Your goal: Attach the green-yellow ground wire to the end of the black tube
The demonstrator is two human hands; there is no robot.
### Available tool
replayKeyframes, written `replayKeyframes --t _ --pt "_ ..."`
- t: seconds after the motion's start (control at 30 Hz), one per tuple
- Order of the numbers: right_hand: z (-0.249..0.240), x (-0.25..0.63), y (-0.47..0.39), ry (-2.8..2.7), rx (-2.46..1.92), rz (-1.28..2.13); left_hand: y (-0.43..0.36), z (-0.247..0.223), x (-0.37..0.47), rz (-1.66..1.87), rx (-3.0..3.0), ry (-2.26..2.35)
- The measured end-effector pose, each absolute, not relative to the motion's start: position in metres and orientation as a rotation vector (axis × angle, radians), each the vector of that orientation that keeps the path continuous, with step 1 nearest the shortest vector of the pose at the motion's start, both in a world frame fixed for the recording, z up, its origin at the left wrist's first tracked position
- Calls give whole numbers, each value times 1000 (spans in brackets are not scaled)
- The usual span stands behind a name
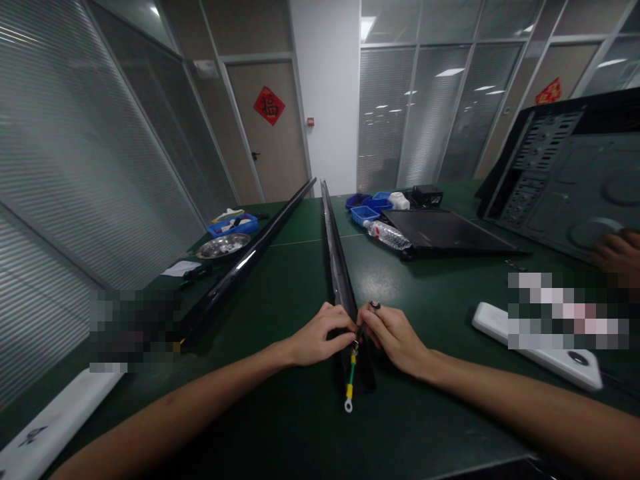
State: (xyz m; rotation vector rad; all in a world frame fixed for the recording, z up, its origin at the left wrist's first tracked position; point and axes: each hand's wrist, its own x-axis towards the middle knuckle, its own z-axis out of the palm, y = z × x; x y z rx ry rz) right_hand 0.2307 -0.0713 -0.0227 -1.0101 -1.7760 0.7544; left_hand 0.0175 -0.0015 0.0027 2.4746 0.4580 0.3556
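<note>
A long dark metal channel rail [334, 253] runs away from me along the green table. Over its near end my left hand [323, 337] is closed, its thumb and finger pinched at the upper end of a short green ground wire [352, 373]. The wire has yellow sleeves and a bare ring terminal hanging toward me. My right hand [395, 337] meets the left fingertips from the other side, its fingers closed on something small and dark that I cannot make out. A dark ring-like piece shows at its knuckles.
Left lie a second dark rail [250, 257], a metal bowl [223, 246], a blue tray [233, 225] and a white bar-shaped device [60, 423]. Right are a plastic bottle [387, 235], blue bins [365, 215], a dark panel [450, 230], a white device [540, 347] and another person's hand [620, 253] at a large metal case [565, 173].
</note>
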Motion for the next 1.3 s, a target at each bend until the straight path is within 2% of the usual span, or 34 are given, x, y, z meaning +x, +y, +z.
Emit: replayKeyframes --t 1.3 --pt "-19 230 -67 -1818 -873 948 -2 -5 18 476 2468 451"
